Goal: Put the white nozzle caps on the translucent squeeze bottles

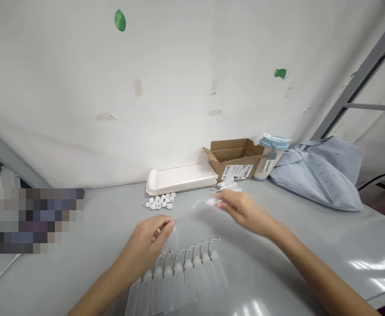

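My left hand (pixel 151 239) is closed on a small clear plastic bottle (pixel 173 239) with a thin needle tip, held just above a row of several like bottles (pixel 186 276) lying side by side on the grey table (pixel 294 237). My right hand (pixel 241 208) reaches forward, blurred by motion, its fingers pinched on a small white piece (pixel 208 202) near a heap of clear needle parts (pixel 227 186). A small pile of white caps (pixel 160 202) lies ahead of my left hand.
A stack of white trays (pixel 181 177) lies against the wall. An open cardboard box (pixel 233 158), a blue-lidded cup (pixel 271 158) and a light blue bag (pixel 320 173) stand at the back right. A metal frame rises at right.
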The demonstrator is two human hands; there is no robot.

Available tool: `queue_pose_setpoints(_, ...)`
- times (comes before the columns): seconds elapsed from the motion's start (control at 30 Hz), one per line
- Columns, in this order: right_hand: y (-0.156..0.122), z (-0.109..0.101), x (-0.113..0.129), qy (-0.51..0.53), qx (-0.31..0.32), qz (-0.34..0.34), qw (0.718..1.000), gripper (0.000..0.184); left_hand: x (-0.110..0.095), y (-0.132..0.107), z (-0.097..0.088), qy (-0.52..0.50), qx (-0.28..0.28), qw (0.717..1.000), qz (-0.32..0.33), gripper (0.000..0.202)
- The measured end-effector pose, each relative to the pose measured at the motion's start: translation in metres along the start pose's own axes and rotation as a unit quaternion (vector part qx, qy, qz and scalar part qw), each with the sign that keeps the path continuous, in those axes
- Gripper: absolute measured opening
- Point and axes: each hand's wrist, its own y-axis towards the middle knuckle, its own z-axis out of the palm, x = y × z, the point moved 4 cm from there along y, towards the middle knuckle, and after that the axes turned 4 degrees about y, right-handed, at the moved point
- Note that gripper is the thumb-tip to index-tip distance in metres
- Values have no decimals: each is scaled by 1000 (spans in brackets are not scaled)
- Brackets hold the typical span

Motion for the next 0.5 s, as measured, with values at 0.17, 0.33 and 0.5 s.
queue_pose_setpoints(0.17, 0, -29, -68, -79, -50, 101, 991, 14, 13, 38, -12, 215, -18, 971, 103, 30)
queue_pose_setpoints(0.33, -4, -29, -75, -54, -33, 99, 993, 13, 17, 58, -6, 260, 14, 956, 133, 29)
queue_pose_setpoints(0.5, -5, -26, -63, -50, -29, 102, 993, 11, 19, 63, 3, 272, 21, 953, 133, 28)
